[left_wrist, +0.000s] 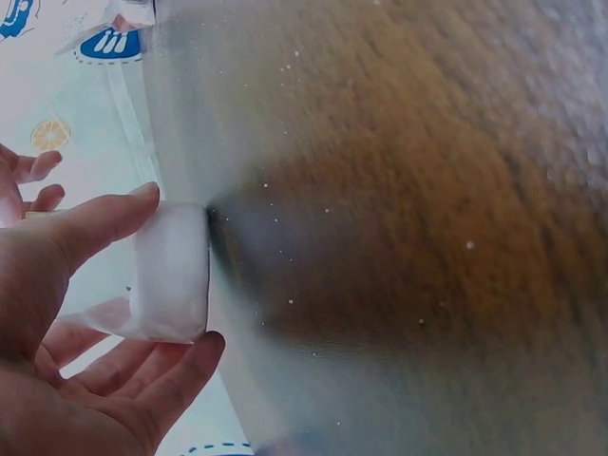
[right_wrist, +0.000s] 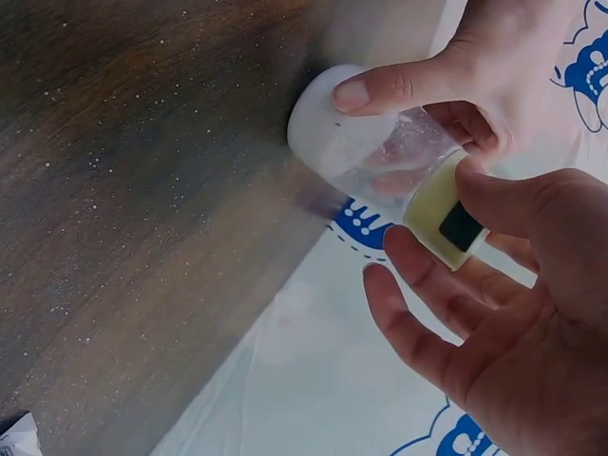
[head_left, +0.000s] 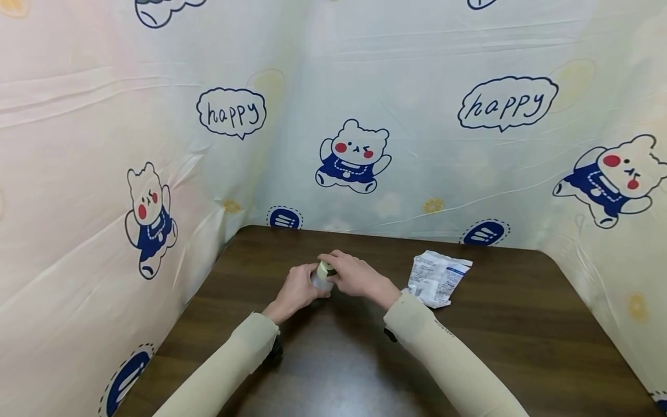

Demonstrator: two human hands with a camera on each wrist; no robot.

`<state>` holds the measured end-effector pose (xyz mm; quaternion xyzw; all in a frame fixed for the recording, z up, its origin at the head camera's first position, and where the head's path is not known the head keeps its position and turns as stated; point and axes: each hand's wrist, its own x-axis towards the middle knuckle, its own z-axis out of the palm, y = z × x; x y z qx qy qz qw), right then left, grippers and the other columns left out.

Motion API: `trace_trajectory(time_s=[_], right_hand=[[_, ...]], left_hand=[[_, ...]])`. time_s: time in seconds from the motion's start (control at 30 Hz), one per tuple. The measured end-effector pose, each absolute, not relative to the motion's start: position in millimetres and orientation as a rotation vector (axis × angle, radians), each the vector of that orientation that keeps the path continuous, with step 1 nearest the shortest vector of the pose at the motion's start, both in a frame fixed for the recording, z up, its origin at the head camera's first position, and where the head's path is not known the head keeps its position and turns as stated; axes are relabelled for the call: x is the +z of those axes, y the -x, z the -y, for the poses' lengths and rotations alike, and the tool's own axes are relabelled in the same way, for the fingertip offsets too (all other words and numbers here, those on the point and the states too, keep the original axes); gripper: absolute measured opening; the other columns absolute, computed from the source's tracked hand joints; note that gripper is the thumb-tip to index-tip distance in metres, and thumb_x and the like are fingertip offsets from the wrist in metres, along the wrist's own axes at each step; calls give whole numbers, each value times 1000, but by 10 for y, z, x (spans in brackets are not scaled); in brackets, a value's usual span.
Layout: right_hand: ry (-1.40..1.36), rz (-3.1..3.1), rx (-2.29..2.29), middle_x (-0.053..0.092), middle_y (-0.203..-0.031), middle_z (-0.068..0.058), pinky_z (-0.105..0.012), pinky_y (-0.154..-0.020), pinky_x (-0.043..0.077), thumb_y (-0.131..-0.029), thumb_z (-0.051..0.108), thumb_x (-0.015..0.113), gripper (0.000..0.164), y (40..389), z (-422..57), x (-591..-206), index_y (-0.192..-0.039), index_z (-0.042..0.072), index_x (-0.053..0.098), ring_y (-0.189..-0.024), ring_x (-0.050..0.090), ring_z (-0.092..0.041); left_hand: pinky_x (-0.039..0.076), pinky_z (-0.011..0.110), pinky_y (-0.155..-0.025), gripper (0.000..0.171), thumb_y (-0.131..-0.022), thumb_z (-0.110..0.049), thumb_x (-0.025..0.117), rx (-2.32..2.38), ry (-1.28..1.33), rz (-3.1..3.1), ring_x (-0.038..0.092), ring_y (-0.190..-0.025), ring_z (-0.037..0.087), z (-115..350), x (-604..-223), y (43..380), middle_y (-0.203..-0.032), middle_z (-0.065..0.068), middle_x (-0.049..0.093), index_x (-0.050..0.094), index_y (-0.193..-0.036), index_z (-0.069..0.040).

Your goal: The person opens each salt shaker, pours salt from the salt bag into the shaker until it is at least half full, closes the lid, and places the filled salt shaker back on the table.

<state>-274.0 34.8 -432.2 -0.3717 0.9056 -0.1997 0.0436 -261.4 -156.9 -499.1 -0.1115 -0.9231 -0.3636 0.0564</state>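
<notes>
A small clear jar (right_wrist: 380, 161) with white contents in its lower part stands on the table near the far side. My left hand (head_left: 297, 291) grips its body, thumb on one side and fingers on the other. In the left wrist view the white lower part (left_wrist: 173, 271) shows between thumb and fingertips. On top is a pale yellow-green lid (right_wrist: 432, 209) with a dark green patch. My right hand (head_left: 356, 275) holds this lid between thumb and fingers. In the right wrist view, two of its fingertips stand off the lid.
A crumpled white printed packet (head_left: 436, 278) lies to the right of my hands on the dark wooden table (head_left: 500, 341). Fine pale specks show over the tabletop in the wrist views. A patterned cloth (head_left: 417, 162) with bears hangs around the table's back and sides.
</notes>
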Motion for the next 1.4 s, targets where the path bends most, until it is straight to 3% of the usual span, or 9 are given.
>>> trace_trajectory(time_s=[0.3,0.6,0.93,1.4], right_hand=[[1140,-2828,-523,61,-128,-8,-36,-82,57,-103,22,72,52,2756,-342,-4299,-151,14,55,-100,64,-18],[1127,-2881,-498,62,-127,-9,-38,-75,57,-103,25,72,49,2743,-307,-4315,-149,15,57,-93,64,-20],[1123,-2887,-538,62,-127,-11,-38,-76,58,-104,25,70,50,2728,-293,-4352,-150,11,55,-93,64,-21],[1050,-2841,-534,57,-142,-13,-39,-86,59,-106,21,68,60,2705,-235,-4375,-160,13,45,-108,65,-23]], left_hand=[[59,49,-85,56,-74,-16,99,-1099,360,2794,70,-96,28,1563,-4986,2624,-113,9,74,73,-123,-7],[59,50,-86,56,-74,-16,99,-1096,337,2805,70,-96,28,1563,-4980,2642,-113,10,74,73,-123,-7],[59,49,-86,56,-75,-18,99,-1097,328,2818,69,-96,27,1567,-4981,2643,-113,9,74,73,-123,-7],[60,47,-83,52,-74,-19,99,-1121,294,2831,70,-92,25,1604,-4984,2637,-108,8,75,74,-118,-7]])
